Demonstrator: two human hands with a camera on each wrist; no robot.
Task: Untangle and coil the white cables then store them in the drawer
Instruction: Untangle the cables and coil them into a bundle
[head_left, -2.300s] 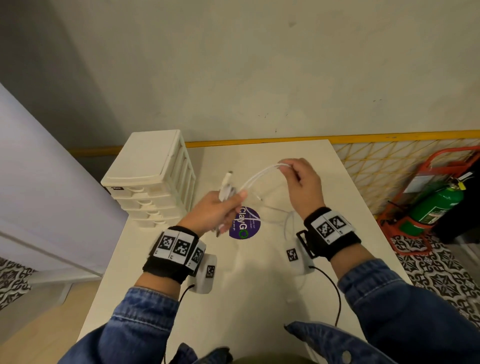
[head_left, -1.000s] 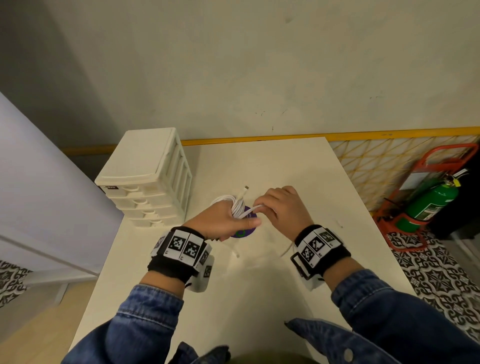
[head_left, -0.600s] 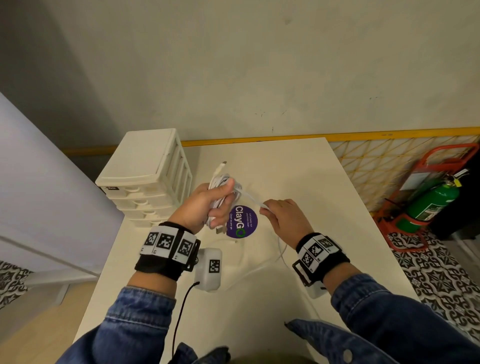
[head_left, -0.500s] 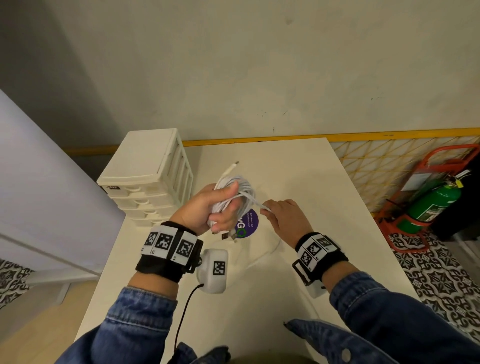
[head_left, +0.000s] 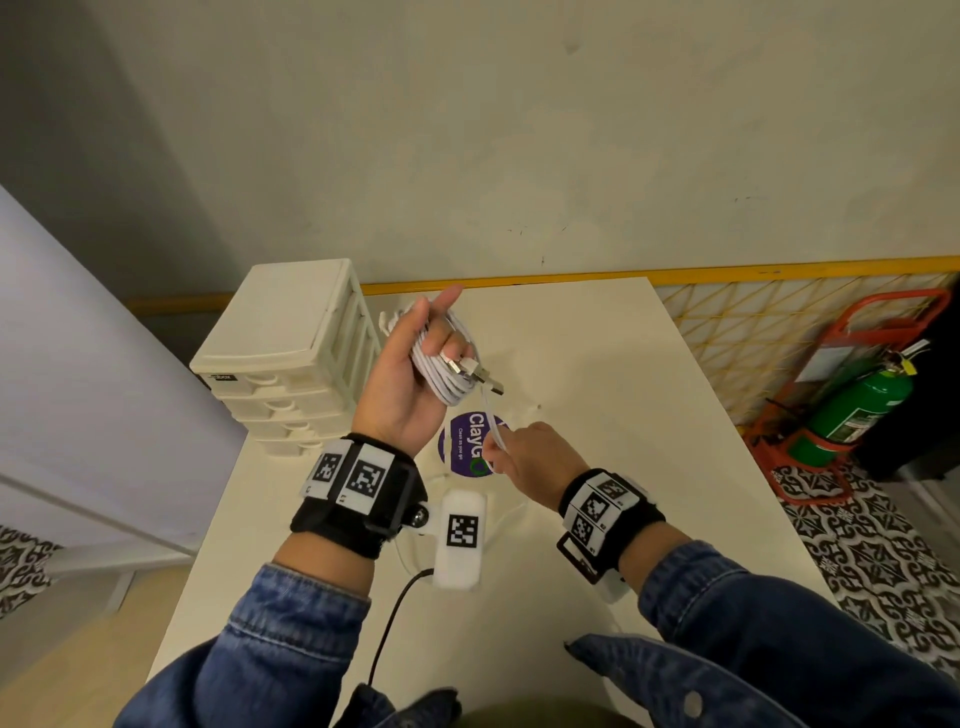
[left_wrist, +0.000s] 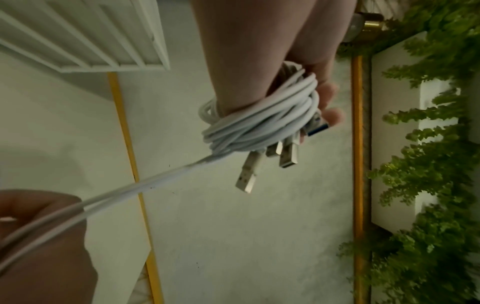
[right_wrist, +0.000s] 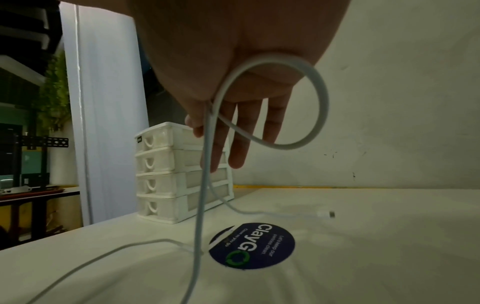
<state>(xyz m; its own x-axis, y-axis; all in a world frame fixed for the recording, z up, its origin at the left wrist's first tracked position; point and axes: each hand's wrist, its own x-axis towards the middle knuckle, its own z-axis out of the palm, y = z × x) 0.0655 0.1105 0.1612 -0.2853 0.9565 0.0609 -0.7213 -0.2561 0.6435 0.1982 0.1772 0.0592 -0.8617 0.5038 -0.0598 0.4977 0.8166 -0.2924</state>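
Observation:
White cables (head_left: 451, 372) are wound in a coil round the fingers of my left hand (head_left: 410, 374), which is raised palm-up above the table. Metal USB plugs (left_wrist: 248, 174) stick out of the coil (left_wrist: 259, 123). Two strands run down from it to my right hand (head_left: 524, 457), which pinches them just above the purple sticker. In the right wrist view a loop of cable (right_wrist: 315, 102) curls under the right hand (right_wrist: 233, 92), and a loose end with a small plug (right_wrist: 326, 214) lies on the table. The white drawer unit (head_left: 291, 353) stands at the table's back left, all drawers shut.
A round purple ClayGo sticker (head_left: 467, 441) marks the middle of the white table (head_left: 623, 415). The wall runs along the table's far edge. A green fire extinguisher (head_left: 857, 415) in a red stand sits on the floor to the right.
My left hand has risen and turned palm-up with the coil, which has grown thicker. My right hand stays low by the sticker, still holding the strands.

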